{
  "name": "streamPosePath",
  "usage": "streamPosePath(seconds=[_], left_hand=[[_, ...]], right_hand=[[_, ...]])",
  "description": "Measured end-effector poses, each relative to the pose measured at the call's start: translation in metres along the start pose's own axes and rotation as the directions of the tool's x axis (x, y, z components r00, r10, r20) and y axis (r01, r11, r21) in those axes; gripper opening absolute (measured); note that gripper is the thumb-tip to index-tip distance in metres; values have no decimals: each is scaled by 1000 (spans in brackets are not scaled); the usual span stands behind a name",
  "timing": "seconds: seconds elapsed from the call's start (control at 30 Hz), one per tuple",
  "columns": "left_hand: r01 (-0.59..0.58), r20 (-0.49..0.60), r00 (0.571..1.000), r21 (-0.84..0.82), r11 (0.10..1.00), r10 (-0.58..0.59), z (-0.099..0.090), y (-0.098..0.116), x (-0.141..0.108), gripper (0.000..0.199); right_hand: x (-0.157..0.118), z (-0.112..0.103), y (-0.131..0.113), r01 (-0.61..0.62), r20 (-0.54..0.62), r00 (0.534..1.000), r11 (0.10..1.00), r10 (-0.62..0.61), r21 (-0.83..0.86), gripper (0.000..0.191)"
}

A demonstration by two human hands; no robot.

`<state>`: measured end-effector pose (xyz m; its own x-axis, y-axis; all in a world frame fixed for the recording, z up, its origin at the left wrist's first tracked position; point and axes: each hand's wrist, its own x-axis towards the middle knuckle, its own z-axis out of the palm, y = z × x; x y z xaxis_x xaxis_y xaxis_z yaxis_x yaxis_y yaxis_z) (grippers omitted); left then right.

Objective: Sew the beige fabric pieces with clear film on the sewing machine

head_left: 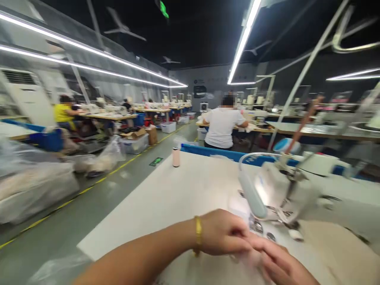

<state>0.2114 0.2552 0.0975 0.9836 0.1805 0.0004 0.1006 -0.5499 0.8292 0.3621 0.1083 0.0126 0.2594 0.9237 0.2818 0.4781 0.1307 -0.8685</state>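
Observation:
In front of the sewing machine (303,194), my two hands meet low over the white tabletop (148,198). My left hand (221,232), with a gold bracelet (197,233) at the wrist, is closed, its fingers bent and touching the other hand. My right hand (280,259) has its fingers curled close together. A pale, blurred patch shows between and below the fingers; I cannot make out what it is. The machine's needle area lies just beyond my right hand, lit by a grey lamp (252,194). Beige fabric (338,249) lies to the right.
A pink bottle (176,157) stands at the table's far left corner. Blue material (213,150) runs along the far edge. Ahead, a person in white (224,126) sits at another table. Plastic-wrapped bundles (35,186) lie left of the aisle.

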Motion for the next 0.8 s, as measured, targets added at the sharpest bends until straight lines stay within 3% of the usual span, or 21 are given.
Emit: streamPosePath(seconds=[0.1,0.17,0.3,0.47,0.63,0.8], left_hand=[[22,28,999,-67,998,-20,-10,-7,2,22],[51,83,996,-108,993,-42,-15,-12,6,25],[171,124,980,-147,974,-153,-13,-13,12,29],[177,67,983,-142,974,-169,-3,-11,14,45],[230,19,973,-174,957,-230,-3,-6,15,36],[240,-7,969,-228,944,-248,-2,-12,15,36]], right_hand=[[-14,-16,-24,-241,107,968,957,225,161,43],[-10,-20,-34,-294,64,956,928,287,230,37],[-1,-22,-36,-303,12,950,906,313,295,31],[-4,-20,-34,-288,-18,952,916,305,278,20],[-5,-22,-34,-354,-30,926,894,376,275,21],[-4,-21,-31,-316,-38,938,896,344,313,19]])
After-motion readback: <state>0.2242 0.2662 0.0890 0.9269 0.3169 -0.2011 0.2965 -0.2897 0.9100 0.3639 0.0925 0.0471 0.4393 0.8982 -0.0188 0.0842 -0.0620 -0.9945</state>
